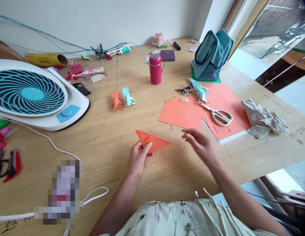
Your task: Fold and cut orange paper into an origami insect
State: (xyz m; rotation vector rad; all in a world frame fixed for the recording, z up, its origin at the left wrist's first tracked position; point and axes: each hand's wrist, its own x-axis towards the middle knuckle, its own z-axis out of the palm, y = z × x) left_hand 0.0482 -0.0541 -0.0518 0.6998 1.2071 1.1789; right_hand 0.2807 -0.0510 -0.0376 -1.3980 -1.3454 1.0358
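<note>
Your left hand [138, 156] pinches the folded orange paper triangle [157, 142] between thumb and fingers, above the wooden table [105, 137] in front of you. Your right hand [199, 141] hangs apart to its right, loosely curled and half open, near the orange paper sheets [179, 114] and white-handled scissors [213, 111].

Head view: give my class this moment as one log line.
left hand: holding folded orange paper | right hand: apart from it, loosely curled | scissors: lying on orange sheet

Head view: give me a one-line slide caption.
Left hand holding a folded orange paper, right hand apart from it, with white-handled scissors lying on orange sheets beyond.
</note>
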